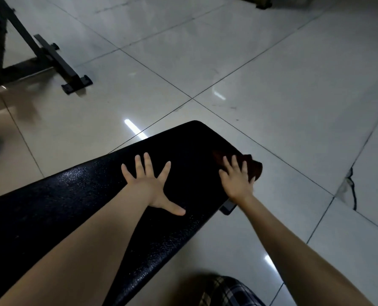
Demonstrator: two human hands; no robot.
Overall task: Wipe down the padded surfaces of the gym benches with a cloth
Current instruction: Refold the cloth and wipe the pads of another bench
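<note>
A long black padded bench runs from the lower left to the middle of the view, its far end rounded. My left hand lies flat on the pad with fingers spread wide. My right hand presses with straight fingers on a dark reddish-brown cloth at the bench's right edge near the far end. Part of the cloth hangs over that edge.
Glossy pale floor tiles surround the bench. A black metal frame with a foot bar stands at the upper left. A crack in a tile shows at the right. Checked fabric of my leg is at the bottom.
</note>
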